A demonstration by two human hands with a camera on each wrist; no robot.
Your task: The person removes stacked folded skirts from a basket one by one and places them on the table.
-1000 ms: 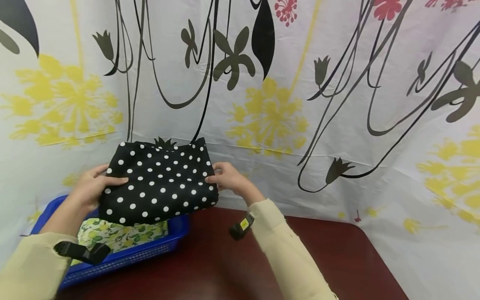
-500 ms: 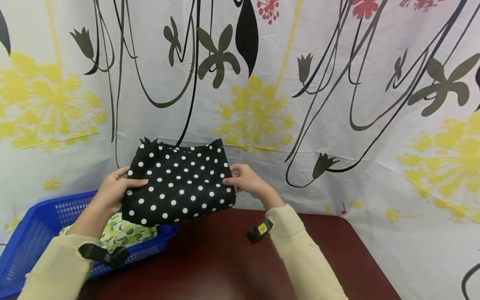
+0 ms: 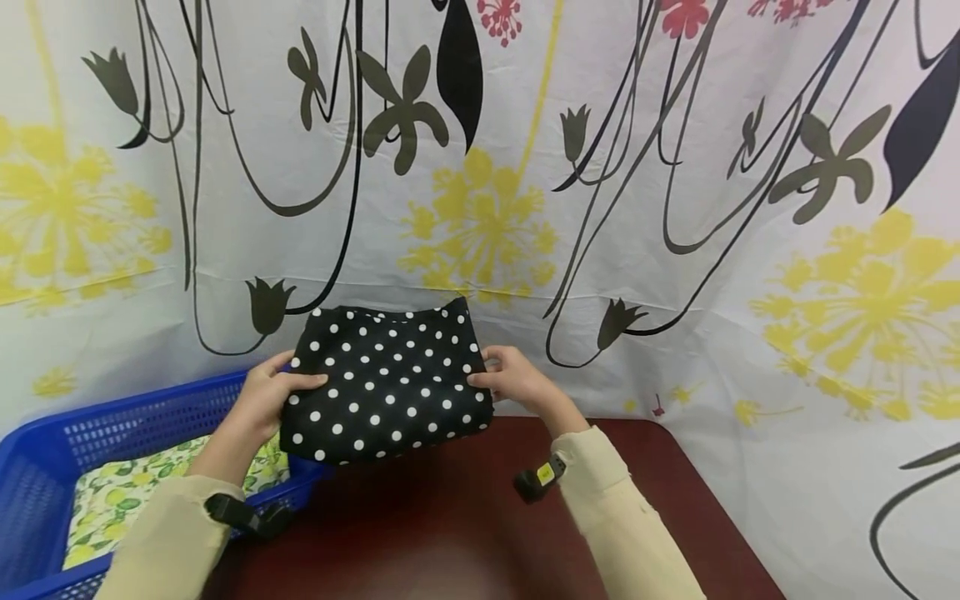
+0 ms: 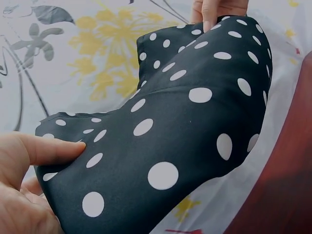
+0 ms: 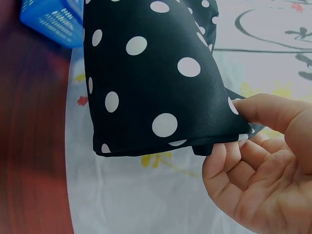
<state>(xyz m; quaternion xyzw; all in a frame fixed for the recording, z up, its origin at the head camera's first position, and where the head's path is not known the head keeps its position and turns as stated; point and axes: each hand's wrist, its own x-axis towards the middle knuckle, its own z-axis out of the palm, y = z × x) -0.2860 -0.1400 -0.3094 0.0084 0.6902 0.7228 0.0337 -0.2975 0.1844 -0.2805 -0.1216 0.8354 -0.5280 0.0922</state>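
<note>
A folded black cloth with white polka dots (image 3: 390,383) hangs between both hands, above the table's far edge. My left hand (image 3: 264,395) pinches its left side, thumb on the front face and fingers behind. At the opposite side, my right hand (image 3: 521,380) pinches the edge between thumb and fingers. From the left wrist view, the polka-dot cloth (image 4: 163,126) bends and sags along its middle. In the right wrist view the right hand (image 5: 265,165) grips a corner, with layered hems showing. Whether the cloth is a garment I cannot tell.
A blue plastic basket (image 3: 150,414) stands at the left of the dark red table (image 3: 450,533). Inside lies a lemon-print cloth (image 3: 112,508), partly hidden by the left sleeve. Behind the table hangs a white floral-print sheet (image 3: 510,100).
Both hands have carried the polka-dot cloth rightward, away from above the basket. The head view has turned right, and more of the basket and lemon-print cloth shows.
</note>
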